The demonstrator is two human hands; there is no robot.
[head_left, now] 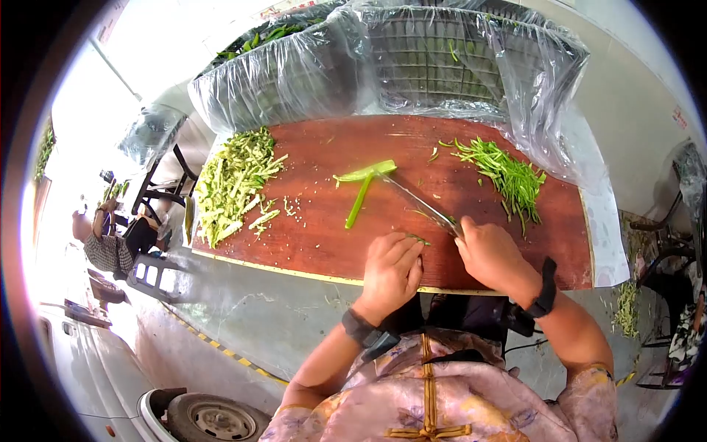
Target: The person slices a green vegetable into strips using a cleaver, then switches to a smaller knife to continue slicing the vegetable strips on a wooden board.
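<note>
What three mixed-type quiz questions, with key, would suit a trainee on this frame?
1. Open: What is the right hand gripping?
2. True or false: The pile of bright green strips lies at the person's left end of the table.
3. Fill in: The dark crates beyond the table are draped in clear ____.

Key:
1. A knife.
2. False; it lies toward the right end.
3. Plastic.
</note>
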